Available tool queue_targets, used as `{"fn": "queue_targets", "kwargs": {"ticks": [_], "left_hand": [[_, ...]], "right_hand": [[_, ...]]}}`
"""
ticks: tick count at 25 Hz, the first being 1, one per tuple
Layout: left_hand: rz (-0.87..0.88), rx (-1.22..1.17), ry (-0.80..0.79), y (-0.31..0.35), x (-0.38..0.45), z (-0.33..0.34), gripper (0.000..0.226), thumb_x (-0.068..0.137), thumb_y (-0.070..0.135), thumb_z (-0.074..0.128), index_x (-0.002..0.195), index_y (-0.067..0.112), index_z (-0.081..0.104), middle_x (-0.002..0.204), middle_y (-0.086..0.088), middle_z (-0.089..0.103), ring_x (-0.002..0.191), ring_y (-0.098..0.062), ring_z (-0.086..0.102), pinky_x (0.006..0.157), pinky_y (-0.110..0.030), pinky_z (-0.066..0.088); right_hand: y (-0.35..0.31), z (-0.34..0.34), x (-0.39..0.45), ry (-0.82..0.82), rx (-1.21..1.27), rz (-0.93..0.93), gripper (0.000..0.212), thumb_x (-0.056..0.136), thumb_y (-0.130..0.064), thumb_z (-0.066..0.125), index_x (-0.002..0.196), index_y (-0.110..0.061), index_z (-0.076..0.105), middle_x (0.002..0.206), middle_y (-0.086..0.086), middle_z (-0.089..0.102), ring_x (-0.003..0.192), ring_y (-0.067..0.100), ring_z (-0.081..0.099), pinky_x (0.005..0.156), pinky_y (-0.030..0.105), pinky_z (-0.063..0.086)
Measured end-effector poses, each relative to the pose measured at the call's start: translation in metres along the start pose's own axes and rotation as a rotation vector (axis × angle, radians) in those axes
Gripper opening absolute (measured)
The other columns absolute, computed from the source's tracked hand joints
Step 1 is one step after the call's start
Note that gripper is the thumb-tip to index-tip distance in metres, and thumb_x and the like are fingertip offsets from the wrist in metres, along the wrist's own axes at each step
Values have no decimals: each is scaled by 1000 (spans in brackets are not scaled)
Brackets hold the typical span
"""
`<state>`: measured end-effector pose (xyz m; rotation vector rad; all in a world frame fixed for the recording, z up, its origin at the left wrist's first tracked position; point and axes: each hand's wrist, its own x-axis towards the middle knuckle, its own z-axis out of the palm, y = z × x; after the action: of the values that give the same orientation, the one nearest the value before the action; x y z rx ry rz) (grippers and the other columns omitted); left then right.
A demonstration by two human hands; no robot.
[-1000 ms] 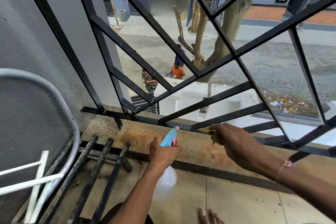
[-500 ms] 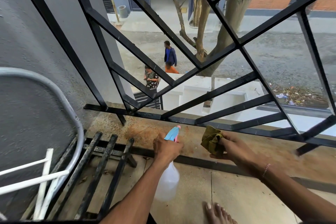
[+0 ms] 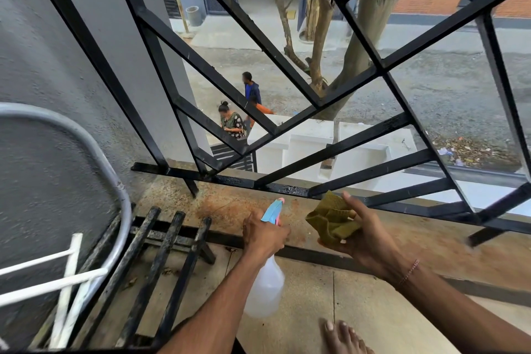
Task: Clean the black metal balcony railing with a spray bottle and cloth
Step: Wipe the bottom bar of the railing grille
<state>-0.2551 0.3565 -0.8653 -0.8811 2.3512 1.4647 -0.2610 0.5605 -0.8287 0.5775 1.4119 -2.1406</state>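
Head view shows the bottom bar of the black railing [image 3: 290,189] wet and shiny just beyond the hands. One second ago the right hand [image 3: 365,236] rubbed the cloth [image 3: 332,220] on this bar; now it is lifted off and holds the cloth bunched near the bar. The left hand [image 3: 263,234] still grips the spray bottle [image 3: 265,287], nozzle toward the bar, so I judge new spraying comes. The stained ledge [image 3: 230,207] below is open; diagonal bars stand close above.
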Motion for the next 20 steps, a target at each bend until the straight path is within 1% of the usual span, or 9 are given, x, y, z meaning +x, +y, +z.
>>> {"fn": "queue_targets", "kwargs": {"ticks": [3,4,7,8,10,12,14,16,20], "left_hand": [[23,-4,13,-3,2,-1,51,77,21,80,118,15,50,108,-10,60,95,-26,69,75,-44,65],[21,-3,7,-3,2,-1,51,78,20,80,117,17,48,108,-11,60,95,-25,69,75,-43,65],[37,25,-11,-3,0,-1,55,79,24,81,121,21,44,113,-10,57,99,-24,66,77,-41,65],[43,31,-9,-3,-1,-1,57,78,26,82,123,20,46,113,-9,57,99,-24,66,76,-41,65],[47,14,-5,-2,0,-3,63,72,30,82,124,19,48,111,-10,60,98,-24,68,75,-42,65],[47,-3,-4,-1,-1,-5,61,72,30,82,120,21,45,110,-9,60,98,-24,67,78,-43,64],[50,9,-2,0,-2,-6,56,78,29,82,117,23,42,110,-8,57,99,-24,66,81,-43,64],[50,5,5,0,-4,-7,57,76,34,82,116,22,44,108,-8,57,98,-24,66,80,-44,64],[71,-24,34,0,-5,-9,55,73,30,81,117,16,51,105,-9,61,95,-27,69,77,-47,64]], "right_hand": [[0,2,-1,56,-64,-21,29,93,-29,65,97,0,68,93,19,67,82,31,63,86,48,52],[1,2,0,68,-95,-41,27,92,-26,66,99,0,68,96,18,67,84,30,62,89,48,51],[2,1,0,83,-167,-111,36,88,-24,70,116,-2,64,119,13,66,116,27,58,112,49,39],[2,0,-1,60,-163,-132,36,88,-24,69,117,-3,63,120,13,66,119,28,57,112,47,38],[3,-4,-1,-8,-125,-147,41,89,-26,65,121,-1,63,121,18,67,120,36,58,105,47,45],[4,-3,0,-62,-56,-141,44,95,-30,60,129,-3,59,125,18,66,123,38,57,105,51,46],[3,2,2,-31,16,-121,37,101,-32,53,132,-12,58,124,13,70,120,34,62,99,54,50],[3,5,3,45,103,-73,30,103,-32,49,128,-19,60,118,8,73,115,32,65,87,53,55],[6,1,-4,35,157,22,40,92,-22,66,128,-7,58,122,18,69,107,34,70,82,50,60]]}}
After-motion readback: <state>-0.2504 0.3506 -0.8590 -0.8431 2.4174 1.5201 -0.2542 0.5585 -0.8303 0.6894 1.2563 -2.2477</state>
